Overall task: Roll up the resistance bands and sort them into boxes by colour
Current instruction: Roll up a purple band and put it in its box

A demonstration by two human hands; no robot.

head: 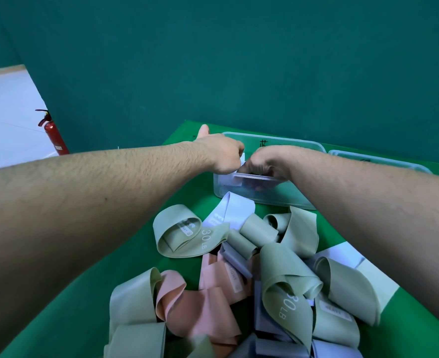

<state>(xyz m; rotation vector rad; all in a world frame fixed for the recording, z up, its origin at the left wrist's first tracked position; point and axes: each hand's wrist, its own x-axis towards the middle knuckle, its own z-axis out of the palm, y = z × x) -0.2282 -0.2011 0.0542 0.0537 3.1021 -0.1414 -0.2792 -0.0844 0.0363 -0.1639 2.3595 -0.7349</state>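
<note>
Still far from finished, judging by the heap: many loose bands (239,280) in green, pink and grey-lilac lying tangled on the green table (79,319), near the body, none of them rolled. Only little sorted so far, it seems; inside the first clear box (264,195) something pale and something dark visible through the wall, but not possible to say how many rolls. A second clear box (383,161) just beside it on the right, contents hidden.

Both arms stretched forward over the heap, meeting above the first box. Left hand (223,156) and right hand (267,164) close together, fingers curled down around a pale lilac band (242,161), apparently lowering it into the box
</note>
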